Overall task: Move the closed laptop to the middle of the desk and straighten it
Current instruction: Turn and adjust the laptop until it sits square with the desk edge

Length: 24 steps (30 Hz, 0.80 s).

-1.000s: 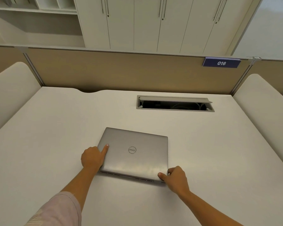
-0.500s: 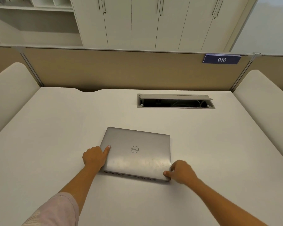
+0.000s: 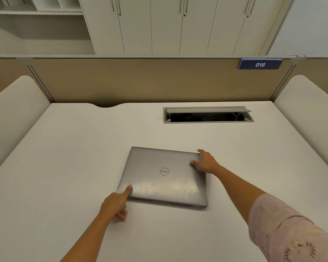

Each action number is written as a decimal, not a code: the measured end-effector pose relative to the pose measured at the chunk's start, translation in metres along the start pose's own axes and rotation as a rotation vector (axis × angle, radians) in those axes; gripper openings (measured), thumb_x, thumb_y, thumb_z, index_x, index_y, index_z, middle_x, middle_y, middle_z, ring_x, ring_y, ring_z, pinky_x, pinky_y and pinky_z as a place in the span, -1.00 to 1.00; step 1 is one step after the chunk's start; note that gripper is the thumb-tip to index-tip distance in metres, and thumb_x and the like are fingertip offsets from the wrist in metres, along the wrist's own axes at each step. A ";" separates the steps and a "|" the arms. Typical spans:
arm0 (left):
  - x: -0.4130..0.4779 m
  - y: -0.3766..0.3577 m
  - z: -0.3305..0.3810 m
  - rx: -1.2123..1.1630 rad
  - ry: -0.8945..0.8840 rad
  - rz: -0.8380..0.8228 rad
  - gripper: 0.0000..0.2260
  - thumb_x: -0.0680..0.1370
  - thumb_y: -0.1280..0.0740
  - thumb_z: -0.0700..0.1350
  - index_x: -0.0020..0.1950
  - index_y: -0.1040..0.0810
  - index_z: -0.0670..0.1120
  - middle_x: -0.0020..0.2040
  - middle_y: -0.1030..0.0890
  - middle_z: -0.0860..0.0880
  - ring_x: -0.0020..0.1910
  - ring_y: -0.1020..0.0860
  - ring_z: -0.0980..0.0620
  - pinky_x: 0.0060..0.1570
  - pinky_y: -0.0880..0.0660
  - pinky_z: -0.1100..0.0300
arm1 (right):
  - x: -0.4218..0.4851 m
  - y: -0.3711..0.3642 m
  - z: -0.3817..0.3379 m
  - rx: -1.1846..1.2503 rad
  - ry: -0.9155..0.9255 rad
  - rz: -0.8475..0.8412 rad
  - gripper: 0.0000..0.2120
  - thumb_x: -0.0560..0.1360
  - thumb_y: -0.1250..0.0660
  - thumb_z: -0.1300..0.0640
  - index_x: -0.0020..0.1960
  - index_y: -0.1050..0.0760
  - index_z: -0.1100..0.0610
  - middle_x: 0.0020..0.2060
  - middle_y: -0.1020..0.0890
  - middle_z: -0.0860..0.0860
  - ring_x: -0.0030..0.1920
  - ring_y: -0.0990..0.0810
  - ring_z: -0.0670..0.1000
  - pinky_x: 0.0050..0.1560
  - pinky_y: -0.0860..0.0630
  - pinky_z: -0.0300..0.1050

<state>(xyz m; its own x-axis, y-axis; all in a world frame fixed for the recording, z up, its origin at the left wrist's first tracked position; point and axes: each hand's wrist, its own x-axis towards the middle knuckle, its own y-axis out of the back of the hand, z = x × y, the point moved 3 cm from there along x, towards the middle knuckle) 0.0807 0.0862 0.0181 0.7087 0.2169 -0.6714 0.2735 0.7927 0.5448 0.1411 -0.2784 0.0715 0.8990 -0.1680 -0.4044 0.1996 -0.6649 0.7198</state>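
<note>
A closed silver laptop (image 3: 165,176) with a round logo on its lid lies flat on the white desk (image 3: 64,157), near the middle and slightly rotated, its right side nearer to me. My left hand (image 3: 115,204) is at the laptop's near left corner, index finger pressed on the lid, other fingers curled. My right hand (image 3: 206,161) rests on the far right corner with fingers spread over the lid's edge.
An open cable hatch (image 3: 207,115) is set into the desk behind the laptop. A beige partition (image 3: 140,80) with a blue "016" sign (image 3: 259,64) bounds the far edge. Cream side panels (image 3: 11,114) flank the desk on both sides.
My right hand has left the laptop's near right corner and gone to its far right corner. My left hand slid down to the near left corner. The laptop sits slightly further right.
</note>
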 end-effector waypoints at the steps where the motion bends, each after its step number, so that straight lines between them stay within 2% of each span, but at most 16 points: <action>1: -0.002 -0.007 -0.004 -0.140 0.021 -0.050 -0.37 0.46 -0.25 0.36 -0.27 -0.49 -0.26 -0.53 -0.60 -0.10 -0.57 -0.58 -0.13 -0.45 -0.51 0.17 | 0.002 -0.001 -0.001 -0.004 0.000 -0.004 -0.25 0.52 -0.36 -0.06 0.55 -0.10 0.19 0.53 -0.20 0.16 0.53 -0.19 0.15 0.50 -0.16 0.00; 3: -0.008 -0.021 -0.007 -0.383 0.031 -0.093 -0.49 0.45 -0.39 0.23 -0.32 -0.40 -0.21 -0.57 -0.47 -0.09 -0.61 -0.47 -0.09 -0.46 -0.40 0.19 | 0.005 -0.003 -0.002 -0.066 0.004 -0.021 -0.27 0.55 -0.32 -0.07 0.55 -0.10 0.20 0.53 -0.20 0.16 0.53 -0.18 0.15 0.52 -0.14 0.01; 4: -0.010 -0.027 -0.005 -0.430 0.015 -0.076 -0.52 0.45 -0.42 0.19 -0.31 -0.41 -0.21 -0.55 -0.48 -0.11 -0.59 -0.47 -0.09 -0.46 -0.40 0.19 | 0.006 -0.004 -0.002 -0.099 0.006 -0.026 -0.29 0.55 -0.31 -0.08 0.55 -0.12 0.20 0.52 -0.21 0.16 0.52 -0.20 0.16 0.52 -0.16 0.03; 7: -0.018 -0.040 0.005 -0.424 -0.028 0.007 -0.57 0.44 -0.40 0.19 -0.31 -0.45 -0.17 -0.51 -0.59 -0.09 -0.54 -0.54 -0.08 -0.37 -0.49 0.16 | 0.008 -0.004 0.000 -0.145 -0.006 -0.028 -0.33 0.54 -0.30 -0.12 0.52 -0.19 0.16 0.47 -0.27 0.15 0.46 -0.23 0.21 0.47 -0.23 0.09; 11: -0.022 -0.042 0.017 -0.396 -0.035 0.147 -0.58 0.44 -0.38 0.20 -0.27 -0.55 -0.18 -0.44 -0.68 -0.10 -0.38 -0.65 -0.10 -0.06 -0.58 0.05 | 0.011 -0.003 0.004 -0.179 -0.062 -0.037 -0.31 0.50 -0.36 -0.15 0.47 -0.24 0.17 0.39 -0.32 0.17 0.41 -0.25 0.22 0.41 -0.29 0.10; 16: -0.010 -0.032 0.040 -0.303 -0.069 0.195 -0.58 0.43 -0.39 0.21 -0.22 -0.56 -0.17 -0.38 -0.68 -0.08 -0.27 -0.67 -0.08 -0.07 -0.56 0.06 | 0.003 -0.001 0.016 -0.243 -0.122 -0.029 -0.23 0.42 -0.40 -0.24 0.40 -0.28 0.21 0.32 -0.38 0.18 0.33 -0.38 0.20 0.32 -0.40 0.05; 20: 0.005 -0.021 0.060 -0.171 -0.097 0.221 -0.56 0.41 -0.41 0.19 -0.06 -0.59 -0.20 -0.15 -0.71 -0.16 -0.13 -0.66 -0.15 -0.11 -0.53 0.07 | -0.014 -0.003 0.029 -0.275 -0.151 -0.016 -0.23 0.36 -0.40 -0.33 0.30 -0.34 0.20 0.21 -0.49 0.13 0.19 -0.52 0.15 0.15 -0.50 0.01; 24: 0.012 -0.020 0.088 -0.058 -0.160 0.241 -0.55 0.38 -0.46 0.18 -0.05 -0.52 -0.19 -0.04 -0.67 -0.15 -0.03 -0.62 -0.20 -0.18 -0.43 0.13 | -0.034 -0.008 0.035 -0.373 -0.187 -0.007 -0.22 0.32 -0.35 -0.42 0.22 -0.37 0.19 0.10 -0.58 0.11 0.10 -0.57 0.13 -0.07 -0.45 -0.08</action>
<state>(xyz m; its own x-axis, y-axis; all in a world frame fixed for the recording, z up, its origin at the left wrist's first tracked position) 0.1409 0.0232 0.0438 0.8433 0.3138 -0.4363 0.0510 0.7615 0.6462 0.0951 -0.2924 0.0598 0.8178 -0.3161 -0.4809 0.3639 -0.3633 0.8577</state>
